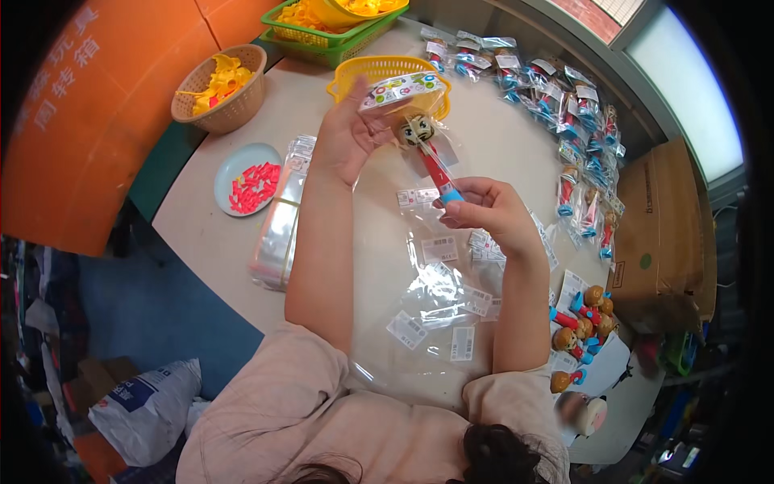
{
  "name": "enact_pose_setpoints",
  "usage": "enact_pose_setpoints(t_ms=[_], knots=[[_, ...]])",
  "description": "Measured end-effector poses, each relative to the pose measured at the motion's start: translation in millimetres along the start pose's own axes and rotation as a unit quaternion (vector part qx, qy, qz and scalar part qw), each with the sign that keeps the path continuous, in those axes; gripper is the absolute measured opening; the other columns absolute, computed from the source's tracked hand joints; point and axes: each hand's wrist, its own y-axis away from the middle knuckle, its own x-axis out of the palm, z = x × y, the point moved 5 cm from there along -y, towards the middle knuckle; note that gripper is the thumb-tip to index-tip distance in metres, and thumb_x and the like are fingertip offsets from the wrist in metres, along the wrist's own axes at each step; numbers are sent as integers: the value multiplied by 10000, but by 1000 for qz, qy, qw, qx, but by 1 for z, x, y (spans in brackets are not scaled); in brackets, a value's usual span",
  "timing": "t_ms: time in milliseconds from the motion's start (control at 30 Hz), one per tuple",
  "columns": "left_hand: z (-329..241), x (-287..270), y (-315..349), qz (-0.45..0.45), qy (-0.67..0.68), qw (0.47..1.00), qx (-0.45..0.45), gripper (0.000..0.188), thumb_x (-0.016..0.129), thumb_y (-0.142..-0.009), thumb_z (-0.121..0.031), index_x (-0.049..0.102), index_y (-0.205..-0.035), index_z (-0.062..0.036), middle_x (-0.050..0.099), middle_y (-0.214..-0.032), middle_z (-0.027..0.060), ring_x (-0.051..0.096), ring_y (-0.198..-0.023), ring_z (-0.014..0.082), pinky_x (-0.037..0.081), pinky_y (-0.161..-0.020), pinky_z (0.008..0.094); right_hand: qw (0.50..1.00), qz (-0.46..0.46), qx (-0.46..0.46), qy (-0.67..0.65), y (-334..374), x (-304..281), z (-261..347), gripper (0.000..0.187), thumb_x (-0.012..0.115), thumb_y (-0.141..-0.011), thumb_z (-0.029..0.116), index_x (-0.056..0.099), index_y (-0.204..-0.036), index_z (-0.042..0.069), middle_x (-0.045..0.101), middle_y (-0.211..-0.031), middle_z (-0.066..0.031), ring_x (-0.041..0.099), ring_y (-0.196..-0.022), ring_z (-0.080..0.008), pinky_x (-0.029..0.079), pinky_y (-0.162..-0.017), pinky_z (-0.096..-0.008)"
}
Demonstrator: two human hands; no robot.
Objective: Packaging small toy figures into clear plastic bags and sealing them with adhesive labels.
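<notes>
Table [218, 258], barcode labels [462, 344], toy [437, 169] between hands [496, 211]

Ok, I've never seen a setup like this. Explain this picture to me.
There's no machine here: these are a person's own bare hands, filmed by a wide camera worn on the head, looking down, so straight edges bend. The right hand holds a red toy by its blue end; the left hand is at a clear bag by the toy's head, its grip unclear. On the table are a plate of pink pieces, a stack of clear bags, loose toys and, farther back, bagged toys.
</notes>
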Motion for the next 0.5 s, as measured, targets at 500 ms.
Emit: enact_pose_setpoints(t_ms=[500], knots=[[7, -4, -11, -103, -19, 988, 112, 313, 501, -975, -216, 509, -1201, 1, 618, -1171, 166, 601, -1088, 242, 501, -896, 373, 997, -60, 8, -38, -1, -33, -1, 391, 649, -880, 243, 593, -1135, -48, 682, -1007, -120, 677, -797, -171, 566, -736, -291]])
